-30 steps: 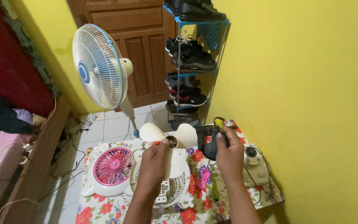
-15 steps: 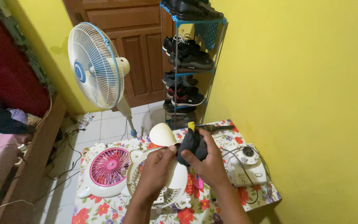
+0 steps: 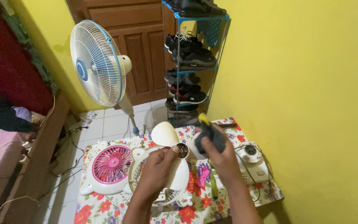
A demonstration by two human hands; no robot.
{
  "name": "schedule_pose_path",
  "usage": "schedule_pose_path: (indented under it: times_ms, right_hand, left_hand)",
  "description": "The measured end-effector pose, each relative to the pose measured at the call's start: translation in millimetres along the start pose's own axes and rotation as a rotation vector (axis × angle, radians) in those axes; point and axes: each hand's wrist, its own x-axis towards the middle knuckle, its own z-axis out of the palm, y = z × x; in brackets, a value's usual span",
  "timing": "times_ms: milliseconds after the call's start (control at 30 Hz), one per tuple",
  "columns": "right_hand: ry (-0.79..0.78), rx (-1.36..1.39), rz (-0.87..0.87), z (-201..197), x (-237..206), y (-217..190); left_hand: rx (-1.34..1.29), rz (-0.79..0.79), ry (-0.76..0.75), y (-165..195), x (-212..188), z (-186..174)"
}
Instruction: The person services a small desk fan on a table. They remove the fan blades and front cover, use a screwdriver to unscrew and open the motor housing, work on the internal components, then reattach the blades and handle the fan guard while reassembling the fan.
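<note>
The left hand (image 3: 156, 168) holds a cream fan blade (image 3: 168, 157) by its round middle, with the thumb and fingers pinched on the hub, just above a white fan grille (image 3: 162, 195) on the flowery table (image 3: 224, 203). The right hand (image 3: 220, 155) is closed tight around a dark tool with a yellow tip (image 3: 210, 132), right beside the hub. A pink fan cover (image 3: 112, 164) lies to the left.

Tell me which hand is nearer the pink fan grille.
Left. The left hand grips the cream fan blade just right of the pink fan grille; the right hand, holding a dark tool, is farther right.
</note>
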Motion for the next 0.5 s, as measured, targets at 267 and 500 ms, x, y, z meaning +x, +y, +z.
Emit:
schedule_pose_path:
  times_ms: [267,500]
  right_hand:
    - [0.139,-0.229,0.143,5,-1,16]
    - [0.0,0.027,0.107,-1,-1,21]
  left_hand:
    - [0.052,0.029,-0.081,-4,1,-4]
    - [-0.027,0.047,-0.074,-10,2,-5]
